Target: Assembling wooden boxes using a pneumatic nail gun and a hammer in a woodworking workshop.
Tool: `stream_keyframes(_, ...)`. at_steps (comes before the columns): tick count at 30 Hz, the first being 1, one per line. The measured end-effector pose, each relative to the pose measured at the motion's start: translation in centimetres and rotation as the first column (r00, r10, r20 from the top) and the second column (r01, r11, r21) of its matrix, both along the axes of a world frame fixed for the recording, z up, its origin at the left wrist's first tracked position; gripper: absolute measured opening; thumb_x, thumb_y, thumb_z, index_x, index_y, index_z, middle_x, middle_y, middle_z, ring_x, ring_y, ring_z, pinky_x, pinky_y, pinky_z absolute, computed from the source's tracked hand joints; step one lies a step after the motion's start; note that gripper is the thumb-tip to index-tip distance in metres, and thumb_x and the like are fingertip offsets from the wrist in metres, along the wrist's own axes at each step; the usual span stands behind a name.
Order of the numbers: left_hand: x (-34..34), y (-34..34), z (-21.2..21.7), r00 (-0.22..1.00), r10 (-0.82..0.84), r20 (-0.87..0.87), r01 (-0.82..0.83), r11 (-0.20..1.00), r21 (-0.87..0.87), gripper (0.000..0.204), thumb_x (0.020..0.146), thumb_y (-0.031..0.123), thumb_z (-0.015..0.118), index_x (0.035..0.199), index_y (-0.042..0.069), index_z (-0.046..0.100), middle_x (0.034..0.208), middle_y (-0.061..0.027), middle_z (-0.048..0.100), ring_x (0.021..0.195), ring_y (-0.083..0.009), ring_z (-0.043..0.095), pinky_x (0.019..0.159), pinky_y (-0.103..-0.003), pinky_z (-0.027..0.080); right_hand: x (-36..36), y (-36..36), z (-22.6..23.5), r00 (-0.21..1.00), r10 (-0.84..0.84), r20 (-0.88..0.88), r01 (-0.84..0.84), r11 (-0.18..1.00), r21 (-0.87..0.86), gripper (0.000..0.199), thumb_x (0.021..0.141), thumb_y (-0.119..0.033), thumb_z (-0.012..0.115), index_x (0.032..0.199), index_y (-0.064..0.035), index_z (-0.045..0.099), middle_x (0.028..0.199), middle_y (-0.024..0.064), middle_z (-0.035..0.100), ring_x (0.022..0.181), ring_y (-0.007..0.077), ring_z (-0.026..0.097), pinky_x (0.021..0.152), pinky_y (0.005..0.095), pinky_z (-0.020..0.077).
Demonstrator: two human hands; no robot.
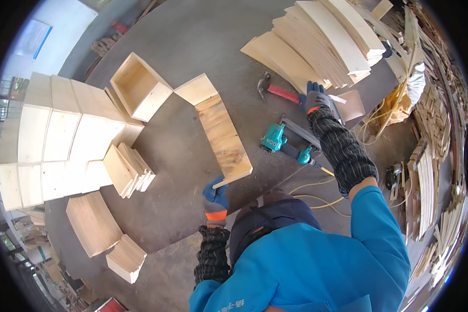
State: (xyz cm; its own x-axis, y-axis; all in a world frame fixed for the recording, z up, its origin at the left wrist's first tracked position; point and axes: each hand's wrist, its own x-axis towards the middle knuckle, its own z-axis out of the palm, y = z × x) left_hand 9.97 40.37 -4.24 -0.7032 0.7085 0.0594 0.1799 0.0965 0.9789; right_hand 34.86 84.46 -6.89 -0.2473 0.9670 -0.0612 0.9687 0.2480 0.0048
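My left hand, in a blue and grey glove, grips the near end of a U-shaped wooden box part. This part has a long panel with a short board at each end. My right hand, also gloved, reaches forward with its fingers stretched out at the near edge of a stack of long boards. Whether it touches them I cannot tell. Just left of it lies a claw hammer with a red handle. A teal nail gun rests between the hammer and my body.
Finished wooden boxes stand piled at the left, with an open box beside them. Small boards and panel stacks sit near the left edge. A yellow air hose trails off right; scrap wood lies beyond.
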Motion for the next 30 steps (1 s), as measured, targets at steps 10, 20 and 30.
stream_keyframes(10, -0.7, 4.3, -1.5, 0.929, 0.022, 0.37, -0.092, 0.98, 0.174, 0.022, 0.103, -0.001, 0.073, 0.124, 0.0, 0.077, 0.118, -0.0106, 0.078, 0.105, -0.018, 0.073, 0.094, -0.033, 0.059, -1.2, 2.5, -0.3, 0.993, 0.099, 0.059, -0.096, 0.994, -0.048, 0.056, 0.105, -0.034, 0.061, 0.149, 0.0002, 0.057, 0.144, 0.0261, 0.064, 0.127, 0.0434, 0.068, 0.103, 0.055, 0.0576)
stream_keyframes(20, -1.6, 3.4, 6.1, 0.986, -0.154, -0.064, 0.143, 0.977, -0.157, 0.045, 0.103, 0.019, 0.078, 0.143, 0.001, 0.067, 0.133, -0.0155, 0.074, 0.123, -0.0247, 0.07, 0.107, -0.036, 0.055, -4.0, -6.9, 15.5, 0.944, 0.273, -0.185, -0.197, 0.917, 0.348, 0.025, 0.105, -0.028, 0.061, 0.096, -0.007, 0.07, 0.077, 0.0197, 0.073, 0.075, 0.0386, 0.076, 0.064, 0.0512, 0.059)
stream_keyframes(30, -3.8, 10.7, 18.3, 0.728, -0.3, 0.616, 0.159, 0.949, 0.273, 0.055, 0.108, 0.024, 0.069, 0.151, -0.008, 0.055, 0.133, -0.0165, 0.071, 0.117, -0.0216, 0.07, 0.101, -0.034, 0.057, -10.0, -25.5, 22.1, 0.71, 0.691, -0.138, -0.549, 0.665, 0.506, 0.035, 0.101, -0.026, 0.069, 0.126, -0.0026, 0.069, 0.104, 0.0148, 0.074, 0.087, 0.0327, 0.074, 0.062, 0.0458, 0.0595)
